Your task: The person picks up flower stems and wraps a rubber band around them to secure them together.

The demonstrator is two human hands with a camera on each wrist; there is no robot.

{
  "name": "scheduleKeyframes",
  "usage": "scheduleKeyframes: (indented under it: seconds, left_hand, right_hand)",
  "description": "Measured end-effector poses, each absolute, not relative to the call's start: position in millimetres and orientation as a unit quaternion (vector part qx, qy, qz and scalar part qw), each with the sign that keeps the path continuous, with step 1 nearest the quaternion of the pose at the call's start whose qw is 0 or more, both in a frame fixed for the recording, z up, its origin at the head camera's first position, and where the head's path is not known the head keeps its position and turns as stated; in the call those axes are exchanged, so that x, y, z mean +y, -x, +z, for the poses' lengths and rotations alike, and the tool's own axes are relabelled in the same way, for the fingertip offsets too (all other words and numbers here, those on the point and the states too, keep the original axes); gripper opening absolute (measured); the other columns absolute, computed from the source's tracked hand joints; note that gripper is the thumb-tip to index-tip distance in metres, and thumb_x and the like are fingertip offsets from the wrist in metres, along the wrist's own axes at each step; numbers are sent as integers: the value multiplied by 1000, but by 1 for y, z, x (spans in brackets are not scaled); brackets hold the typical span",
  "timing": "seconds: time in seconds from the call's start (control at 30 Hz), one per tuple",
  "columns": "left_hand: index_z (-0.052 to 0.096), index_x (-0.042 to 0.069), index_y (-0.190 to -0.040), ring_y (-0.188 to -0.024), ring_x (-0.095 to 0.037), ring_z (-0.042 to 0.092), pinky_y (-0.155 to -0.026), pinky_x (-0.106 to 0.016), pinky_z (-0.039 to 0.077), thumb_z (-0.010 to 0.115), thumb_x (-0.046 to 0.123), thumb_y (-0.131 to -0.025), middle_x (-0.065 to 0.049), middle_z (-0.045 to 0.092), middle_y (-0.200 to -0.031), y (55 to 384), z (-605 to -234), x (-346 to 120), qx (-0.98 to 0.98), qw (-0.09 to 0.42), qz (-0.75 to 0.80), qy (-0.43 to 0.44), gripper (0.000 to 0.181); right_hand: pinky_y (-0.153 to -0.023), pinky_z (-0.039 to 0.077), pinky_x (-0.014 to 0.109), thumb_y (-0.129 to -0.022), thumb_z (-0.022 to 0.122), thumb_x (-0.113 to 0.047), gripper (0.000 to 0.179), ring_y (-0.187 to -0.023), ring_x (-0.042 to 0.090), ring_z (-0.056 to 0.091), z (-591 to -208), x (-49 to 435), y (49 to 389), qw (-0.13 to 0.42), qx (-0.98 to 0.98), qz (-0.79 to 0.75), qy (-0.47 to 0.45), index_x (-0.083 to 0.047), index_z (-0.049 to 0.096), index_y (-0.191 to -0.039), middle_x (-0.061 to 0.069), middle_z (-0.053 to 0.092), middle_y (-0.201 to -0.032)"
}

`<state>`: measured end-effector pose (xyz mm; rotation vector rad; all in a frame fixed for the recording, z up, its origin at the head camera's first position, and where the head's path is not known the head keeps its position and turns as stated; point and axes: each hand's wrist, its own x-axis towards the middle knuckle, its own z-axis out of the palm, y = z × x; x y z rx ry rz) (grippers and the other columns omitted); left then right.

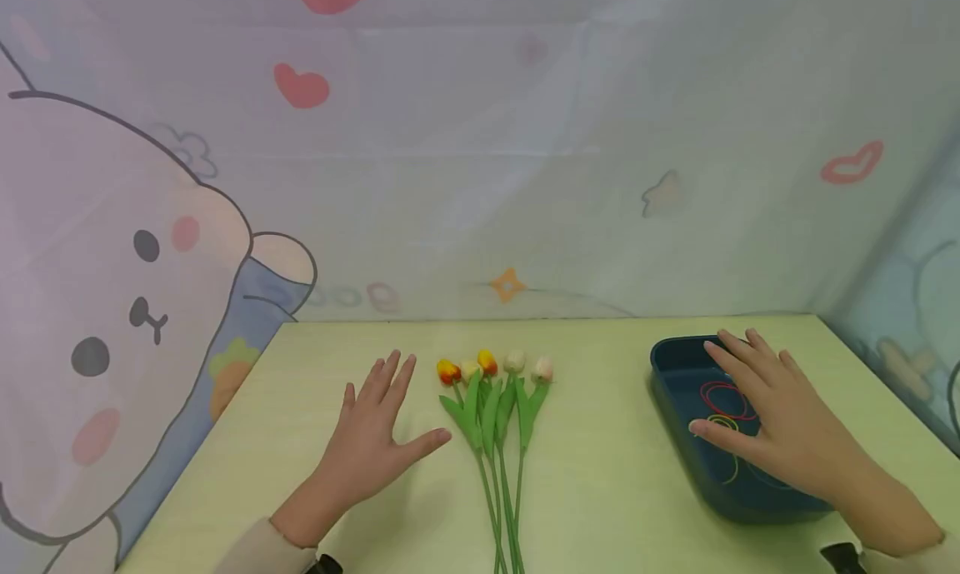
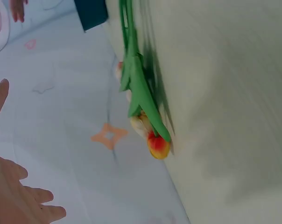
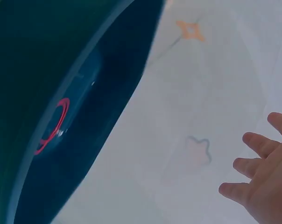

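Observation:
Several artificial tulips (image 1: 491,416) lie side by side in the middle of the table, their orange-yellow, cream and pale pink heads toward the back and green stems toward the front. Left of them my left hand (image 1: 371,441) hovers with fingers spread, holding nothing; its thumb points toward the leaves. On the right, my right hand (image 1: 787,424) is held over a dark blue tray (image 1: 675,424), fingers straight and apart. Inside the tray lie red rubber bands (image 1: 727,400) and yellow rubber bands (image 1: 723,424), partly hidden by that hand. The left wrist view shows an orange-yellow tulip head (image 2: 158,145) close up.
The pale yellow-green table (image 1: 600,441) ends at a back edge against a printed cloth (image 1: 480,141) with hearts and a cartoon bear. More of the cloth hangs on the right side. A dark cable (image 1: 954,399) shows at the far right.

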<state>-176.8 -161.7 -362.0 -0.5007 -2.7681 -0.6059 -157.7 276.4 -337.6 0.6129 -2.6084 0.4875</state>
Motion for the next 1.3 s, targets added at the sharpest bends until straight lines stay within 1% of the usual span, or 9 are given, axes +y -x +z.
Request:
scheduleKeyframes:
  seconds: [0.17, 0.3, 0.4, 0.47, 0.63, 0.73, 0.9, 1.07, 1.3]
  left_hand:
    - [5, 28, -144, -139, -21, 7, -107, -60, 7, 51, 67, -76, 1, 10, -150, 178, -361, -149, -943, 125, -263, 163, 92]
    - [6, 26, -145, -138, -22, 9, -108, -58, 12, 52, 66, -76, 3, 10, -150, 179, -362, -141, -932, 105, -310, 155, 91]
    - [7, 25, -145, -138, -22, 11, -108, -55, 18, 52, 66, -76, 5, 8, -150, 180, -365, -137, -922, 94, -350, 139, 92]
    - [6, 26, -145, -138, -21, 10, -108, -54, 21, 52, 67, -75, 6, 7, -150, 181, -366, -134, -915, 87, -375, 125, 93]
    - [1, 34, -143, -138, -18, 8, -108, -54, 21, 52, 69, -73, 8, 5, -150, 184, -370, -128, -896, 62, -428, 96, 93]
    - [1, 36, -142, -138, -18, 9, -108, -54, 21, 54, 68, -73, 8, 6, -150, 186, -373, -125, -889, 52, -446, 86, 92]
    - [3, 32, -143, -138, -21, 11, -108, -54, 22, 56, 65, -73, 5, 8, -150, 189, -380, -119, -879, 45, -467, 82, 94]
    - [3, 30, -144, -137, -25, 12, -106, -57, 21, 57, 65, -73, 0, 9, -150, 193, -388, -114, -875, 35, -477, 73, 96]
    - [5, 21, -145, -131, -31, 28, -101, -58, 30, 59, 61, -75, -6, 15, -149, 198, -399, -109, -870, 22, -490, 54, 98]
  right_hand:
    - [-112, 7, 52, -75, 70, -40, 81, -137, 31, 11, -337, 255, 162, 195, -934, 201, -222, -15, 29, -141, 14, 26, -145]
    - [-104, 17, 61, -78, 67, -43, 81, -137, 30, 10, -337, 234, 162, 160, -935, 234, -214, -18, 25, -142, 10, 23, -147]
    - [-98, 23, 63, -79, 66, -43, 81, -137, 29, 10, -335, 218, 163, 138, -932, 258, -213, -19, 22, -143, 7, 21, -148]
    - [-99, 25, 61, -79, 65, -45, 82, -138, 27, 10, -334, 207, 164, 128, -931, 269, -211, -22, 20, -143, 4, 19, -148]
    - [-100, 27, 60, -78, 65, -47, 81, -138, 23, 11, -336, 184, 168, 125, -923, 291, -217, -28, 21, -143, -1, 20, -148]
    - [-100, 27, 60, -78, 64, -48, 80, -138, 22, 11, -341, 172, 172, 119, -918, 307, -220, -31, 20, -142, -3, 20, -148]
    - [-102, 29, 57, -78, 61, -54, 80, -138, 19, 8, -353, 158, 177, 82, -911, 347, -209, -35, 18, -142, -8, 17, -148]
    - [-103, 29, 54, -77, 59, -58, 80, -138, 19, 12, -367, 144, 183, 51, -900, 384, -199, -37, 17, -141, -9, 16, -148]
    - [-103, 30, 54, -75, 61, -58, 81, -135, 22, 21, -387, 130, 190, 43, -888, 412, -201, -33, 21, -141, -4, 22, -147]
